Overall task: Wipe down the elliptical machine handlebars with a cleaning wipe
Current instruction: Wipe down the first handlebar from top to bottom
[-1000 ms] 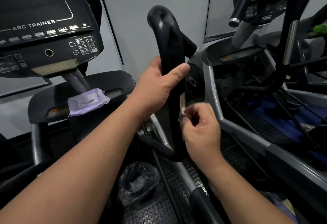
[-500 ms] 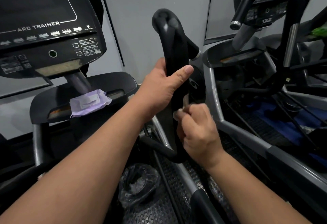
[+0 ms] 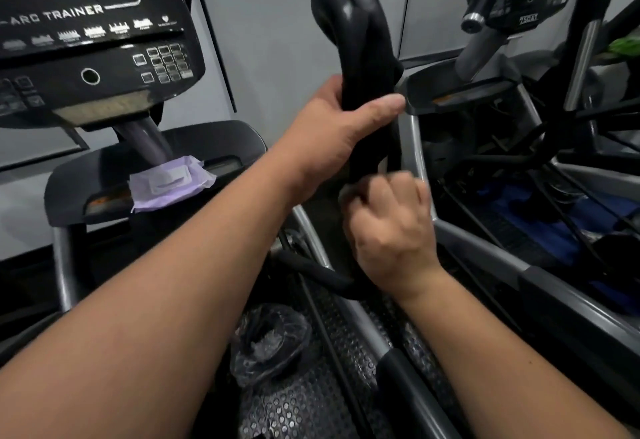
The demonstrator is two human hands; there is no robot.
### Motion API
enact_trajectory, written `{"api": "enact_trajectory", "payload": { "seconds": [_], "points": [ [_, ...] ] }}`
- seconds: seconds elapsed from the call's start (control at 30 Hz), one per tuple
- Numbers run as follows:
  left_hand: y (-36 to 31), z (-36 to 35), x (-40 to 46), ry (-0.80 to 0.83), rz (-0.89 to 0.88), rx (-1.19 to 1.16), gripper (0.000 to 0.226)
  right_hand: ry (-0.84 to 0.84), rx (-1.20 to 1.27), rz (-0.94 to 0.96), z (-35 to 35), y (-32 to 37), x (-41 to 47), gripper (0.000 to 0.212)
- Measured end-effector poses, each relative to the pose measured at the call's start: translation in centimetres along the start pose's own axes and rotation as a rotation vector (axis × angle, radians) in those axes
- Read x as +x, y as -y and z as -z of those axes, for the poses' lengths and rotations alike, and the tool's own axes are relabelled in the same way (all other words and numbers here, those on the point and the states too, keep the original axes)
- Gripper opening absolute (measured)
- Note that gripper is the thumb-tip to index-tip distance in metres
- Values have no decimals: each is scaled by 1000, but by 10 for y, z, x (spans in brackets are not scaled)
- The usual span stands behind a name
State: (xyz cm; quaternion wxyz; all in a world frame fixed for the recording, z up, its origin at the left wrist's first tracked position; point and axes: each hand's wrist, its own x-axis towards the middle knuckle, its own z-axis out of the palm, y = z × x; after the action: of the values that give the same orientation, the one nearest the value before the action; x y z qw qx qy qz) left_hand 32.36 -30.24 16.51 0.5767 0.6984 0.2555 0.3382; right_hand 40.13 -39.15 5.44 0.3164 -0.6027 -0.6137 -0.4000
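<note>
Head view: the black handlebar [image 3: 360, 57] rises upright in the middle of the frame, its curved top just inside the upper edge. The left hand [image 3: 332, 133] wraps its shaft, thumb [image 3: 377, 107] laid across the near side, a grip clenched on the bar. Just below, touching the bar, the right hand [image 3: 391, 227] is curled into a fist and motion-blurred; its fingers face away, so no wipe can be made out and I cannot tell what that grip holds. A lilac wipes pack [image 3: 169, 184] lies on the console shelf [image 3: 86, 182] at left, under the ARC TRAINER console [image 3: 86, 40], whose top and left side are cut off. A crumpled black bag [image 3: 270, 341] sits on the studded footplate [image 3: 311, 404] below.
</note>
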Motion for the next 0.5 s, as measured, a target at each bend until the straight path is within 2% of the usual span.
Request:
{"api": "enact_trajectory", "payload": {
  "seconds": [0.07,0.2,0.3,0.37,0.5],
  "points": [
    [-1,2,2,34,5,-38,35,-49,-17,-40,2,-1,9,15],
    [0,10,7,124,20,-73,45,97,-29,61,-1,6,-27,6],
    [0,15,12,230,31,-93,20,74,-2,25,-1,3,-7,12],
    [-2,18,13,281,51,-103,14,18,13,1,2,1,15,15],
    [1,20,16,280,30,-98,11,218,-64,84,2,6,-7,7]
  ]
}}
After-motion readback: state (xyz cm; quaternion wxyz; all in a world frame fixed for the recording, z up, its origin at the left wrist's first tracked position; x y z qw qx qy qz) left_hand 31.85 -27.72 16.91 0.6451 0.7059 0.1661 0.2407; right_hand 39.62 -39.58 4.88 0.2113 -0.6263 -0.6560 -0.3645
